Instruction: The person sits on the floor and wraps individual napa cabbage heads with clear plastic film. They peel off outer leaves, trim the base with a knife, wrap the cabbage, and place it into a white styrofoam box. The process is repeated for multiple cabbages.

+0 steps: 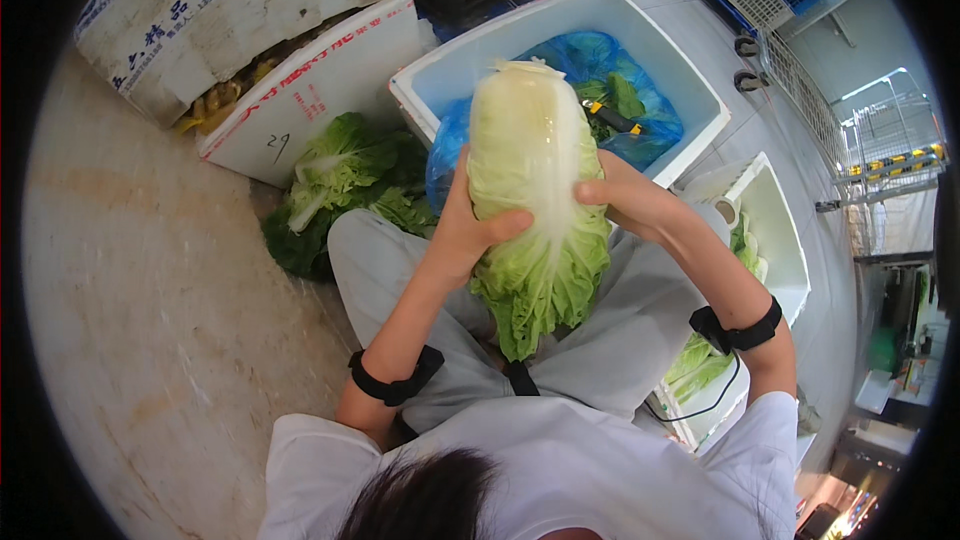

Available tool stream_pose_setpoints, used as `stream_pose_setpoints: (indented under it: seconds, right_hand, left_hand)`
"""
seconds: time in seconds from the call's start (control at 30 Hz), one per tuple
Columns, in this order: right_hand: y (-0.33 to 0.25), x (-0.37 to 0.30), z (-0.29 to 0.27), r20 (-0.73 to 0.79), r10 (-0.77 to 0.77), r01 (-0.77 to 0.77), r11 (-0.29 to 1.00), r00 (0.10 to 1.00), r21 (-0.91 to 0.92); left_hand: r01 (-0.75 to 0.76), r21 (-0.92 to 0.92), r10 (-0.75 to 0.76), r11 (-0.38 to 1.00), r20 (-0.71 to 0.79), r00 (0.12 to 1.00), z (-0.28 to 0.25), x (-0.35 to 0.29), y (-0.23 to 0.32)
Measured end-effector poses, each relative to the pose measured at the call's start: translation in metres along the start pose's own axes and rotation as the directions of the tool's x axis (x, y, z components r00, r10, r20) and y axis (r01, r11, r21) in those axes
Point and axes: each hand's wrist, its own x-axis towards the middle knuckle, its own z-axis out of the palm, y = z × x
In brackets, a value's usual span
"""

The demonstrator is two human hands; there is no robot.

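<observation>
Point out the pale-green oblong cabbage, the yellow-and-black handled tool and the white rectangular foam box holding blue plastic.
Pale-green oblong cabbage [540, 200], head view: whitish midsection.
Yellow-and-black handled tool [615, 118], head view: its handle.
White rectangular foam box [665, 52], head view: inner right wall.

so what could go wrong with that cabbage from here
The cabbage might slip, since it is held up between the left hand and right hand with its leafy end hanging free.

Its frilly outer leaves could tear if squeezed or brushed against the legs.

A yellow-and-black-handled tool lies in the foam box just beyond; reaching in could mean a nick, though I can't tell whether a blade is exposed.
</observation>
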Motion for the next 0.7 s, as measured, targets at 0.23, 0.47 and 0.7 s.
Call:
stream_pose_setpoints:
  seconds: [0.23,0.47,0.7]
  right_hand:
    - [-0.027,-0.008,0.012,-0.240,-0.249,0.168,0.935,0.938,-0.313]
    - [-0.026,0.002,0.030,-0.372,-0.482,0.204,0.785,0.793,-0.585]
    - [-0.011,-0.019,0.048,-0.326,-0.574,0.100,0.587,0.751,-0.803]
  left_hand:
    - [-0.043,-0.004,0.043,0.999,-0.062,0.997,0.002,-0.006,0.003]
    - [-0.006,-0.035,0.001,0.999,-0.132,0.991,0.000,-0.009,-0.012]
    - [0.009,-0.349,-0.042,0.937,-0.086,0.995,-0.005,-0.008,-0.009]
